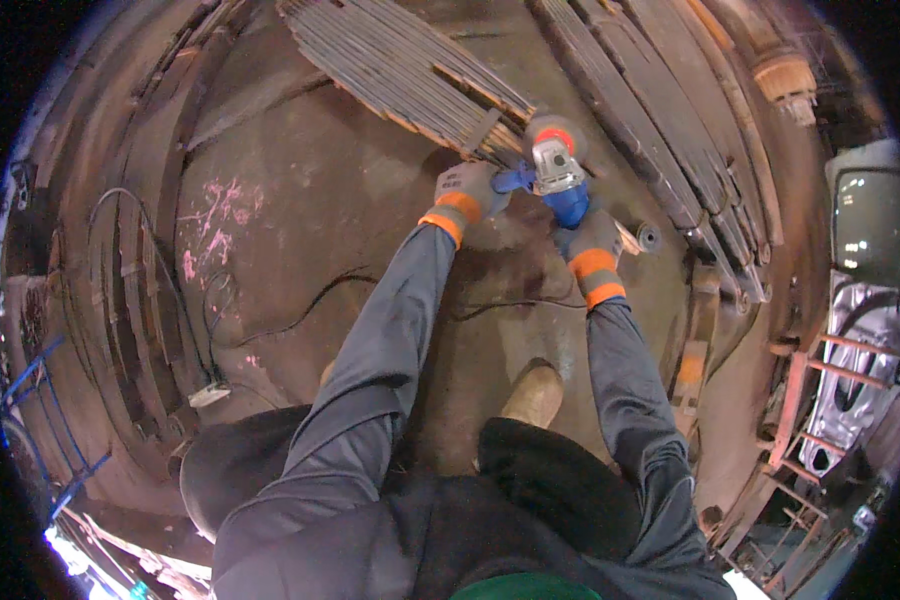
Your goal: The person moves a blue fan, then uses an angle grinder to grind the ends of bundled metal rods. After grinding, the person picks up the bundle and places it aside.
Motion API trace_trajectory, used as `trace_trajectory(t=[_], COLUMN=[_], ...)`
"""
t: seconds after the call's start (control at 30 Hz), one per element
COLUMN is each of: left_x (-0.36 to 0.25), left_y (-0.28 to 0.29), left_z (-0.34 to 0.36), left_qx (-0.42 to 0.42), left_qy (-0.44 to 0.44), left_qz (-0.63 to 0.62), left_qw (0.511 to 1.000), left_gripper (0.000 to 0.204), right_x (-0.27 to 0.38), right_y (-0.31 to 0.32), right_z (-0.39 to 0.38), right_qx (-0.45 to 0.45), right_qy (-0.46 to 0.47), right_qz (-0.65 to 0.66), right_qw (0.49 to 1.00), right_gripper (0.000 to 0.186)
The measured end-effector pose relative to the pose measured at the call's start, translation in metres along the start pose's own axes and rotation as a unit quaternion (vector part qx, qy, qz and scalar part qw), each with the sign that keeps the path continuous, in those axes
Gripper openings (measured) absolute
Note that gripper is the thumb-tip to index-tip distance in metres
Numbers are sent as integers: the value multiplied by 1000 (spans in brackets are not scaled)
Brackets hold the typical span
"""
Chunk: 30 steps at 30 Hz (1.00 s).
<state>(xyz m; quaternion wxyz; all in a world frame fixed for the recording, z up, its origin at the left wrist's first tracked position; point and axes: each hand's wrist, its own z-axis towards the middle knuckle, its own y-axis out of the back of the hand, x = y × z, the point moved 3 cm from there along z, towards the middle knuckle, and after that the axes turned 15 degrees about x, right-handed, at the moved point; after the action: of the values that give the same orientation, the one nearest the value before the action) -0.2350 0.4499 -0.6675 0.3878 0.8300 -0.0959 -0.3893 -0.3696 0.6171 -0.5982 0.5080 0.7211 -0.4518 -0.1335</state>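
Both my hands, in grey gloves with orange cuffs, hold a blue angle grinder (pixel 560 178) with a silver gear head. Wrapped round its blue side handle is my left hand (pixel 467 188), fingers closed. My right hand (pixel 590 242) grips the blue body from the near side. The grinder's disc (pixel 554 132) faces away from me, at the near end of a bundle of long metal strips (pixel 400 70). A short crosspiece (pixel 486 128) lies over that end. Whether the disc touches the metal I cannot tell.
More long metal bars (pixel 650 130) lie to the right, and others (pixel 150 250) at the left. A dark cable (pixel 320 293) crosses the brown floor. A small round-ended piece (pixel 649 237) lies by my right hand. An orange ladder-like frame (pixel 792 410) stands at the right.
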Motion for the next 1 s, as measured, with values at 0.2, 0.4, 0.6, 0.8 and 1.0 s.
trace_trajectory(t=[0.2, 0.4, 0.6, 0.8, 1.0], left_x=[14, 28, 25, 10, 14], left_y=[-14, 16, 9, -14, -11], left_z=[6, 2, 5, 6, -4], left_qx=[-12, 30, 8, 3, -15], left_qy=[-4, 56, 55, 8, 35], left_qz=[-47, -67, -62, -62, -86], left_qw=[999, 996, 997, 998, 996], left_gripper=[36, 39, 39, 41, 45], right_x=[7, 38, 29, 3, 24], right_y=[7, 0, 2, 6, 14], right_z=[4, 21, 23, 15, 8], right_qx=[64, 32, 26, 57, 37], right_qy=[4, 81, 61, 16, 85], right_qz=[-52, 68, 42, -8, -22], right_qw=[997, 994, 997, 998, 995], right_gripper=[78, 67, 72, 77, 82])
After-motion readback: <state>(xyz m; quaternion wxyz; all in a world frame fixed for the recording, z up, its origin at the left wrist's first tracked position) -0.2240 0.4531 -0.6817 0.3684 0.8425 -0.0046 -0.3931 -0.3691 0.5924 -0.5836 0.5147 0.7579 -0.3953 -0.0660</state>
